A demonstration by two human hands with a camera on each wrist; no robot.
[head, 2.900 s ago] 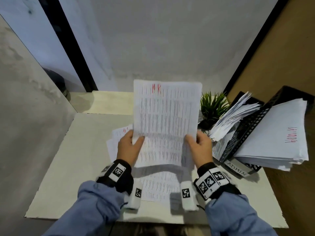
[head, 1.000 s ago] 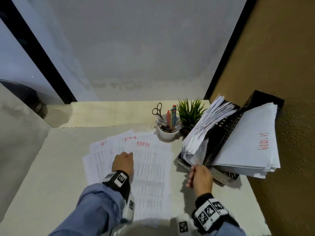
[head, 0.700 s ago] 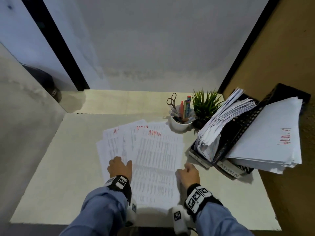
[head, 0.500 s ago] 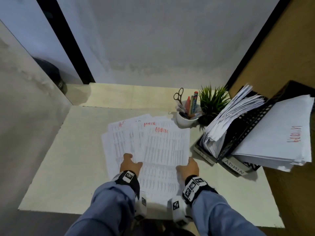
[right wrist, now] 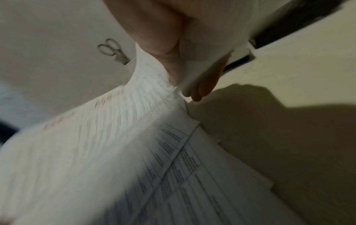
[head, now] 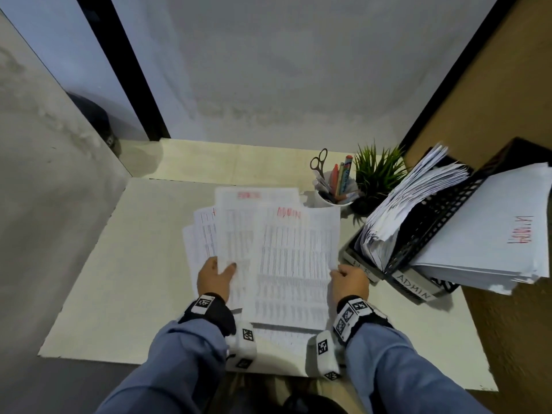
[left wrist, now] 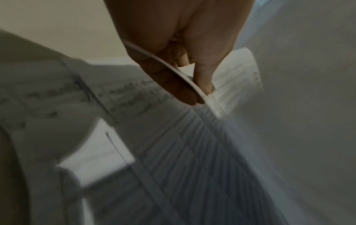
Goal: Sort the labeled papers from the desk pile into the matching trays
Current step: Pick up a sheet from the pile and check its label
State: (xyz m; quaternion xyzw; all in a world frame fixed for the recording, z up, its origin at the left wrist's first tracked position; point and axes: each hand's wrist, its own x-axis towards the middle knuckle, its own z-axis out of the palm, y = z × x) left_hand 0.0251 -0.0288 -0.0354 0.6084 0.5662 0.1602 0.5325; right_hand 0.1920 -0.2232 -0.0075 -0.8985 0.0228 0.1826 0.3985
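Both hands have a sheet pinched: right hand [head: 349, 280] on the top ADMIN sheet [head: 294, 264] mid-frame, left hand [head: 213, 277] on another sheet [head: 236, 234]. Lift only one, then slide it into the ADMIN tray [head: 415, 286] lower right.

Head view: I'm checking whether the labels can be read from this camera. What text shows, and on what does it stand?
"ADMIN", red, on the top sheet held by both hands.
"ADMIN", black, on the front label of the right tray.
"ADMIN", red, turned sideways on the tray's paper stack.
Red word on the sheet behind: blurred.
Left tray label: partly hidden, unreadable.
Printed tables, pen lettering: too small.
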